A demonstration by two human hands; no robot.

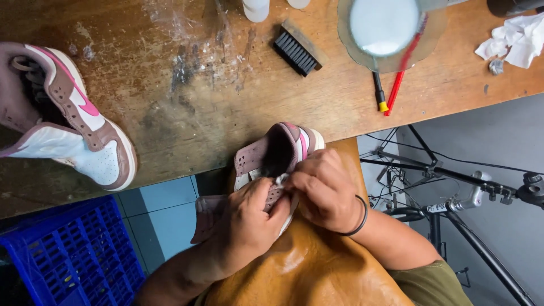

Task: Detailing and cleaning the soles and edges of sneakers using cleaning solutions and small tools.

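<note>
**Reporter:** Where was the shoe when this was taken?

**Me:** The brown-and-white sneaker (276, 157) lay on the tan leather apron (317, 266) over my lap, its toe against the edge of the wooden tabletop (226, 96). My left hand (249, 218) was curled around the heel end from below, fingers closed on it. My right hand (323, 190) was pressed onto the side, fingertips pinching what looked like a small white cloth (280, 180) against the upper; most of it was hidden.

**Reporter:** How did it handle?

**Me:** Light, I judged, and soft in the collar and tongue, so it gave under pressure. The sole and heel counter seemed the stiff parts, and there I thought it best to grip. The leather looked smooth, maybe slippery if wet.

**Reporter:** And around you?

**Me:** Its mate (73, 122) sat well apart on the tabletop at my left. A black brush (296, 51) and a bowl of white liquid (385, 25) stood farther off, a blue crate (73, 255) on the floor.
</note>
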